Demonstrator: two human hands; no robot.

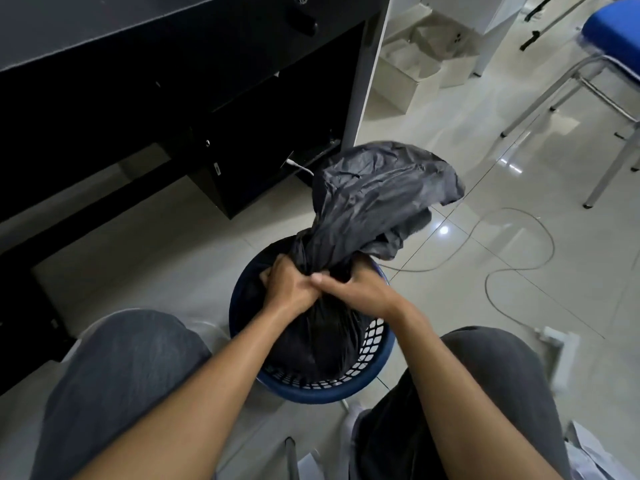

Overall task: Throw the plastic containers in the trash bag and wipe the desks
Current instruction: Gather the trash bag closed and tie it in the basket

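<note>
The left hand [289,288] and the right hand [360,292] meet knuckle to knuckle, both curled tight round the gathered neck of the black trash bag [377,195]. The bag's loose top billows up and away from the fists, while its filled body sits inside a blue perforated wastebasket [375,353] on the tiled floor [180,251], between the person's grey-clad knees [121,368]. Beyond the basket stands a black surface [86,26] with dark shelves beneath. To the right a grey cable [512,270] loops over the tiles, and a blue-seated chair [613,26] stands well apart.
</note>
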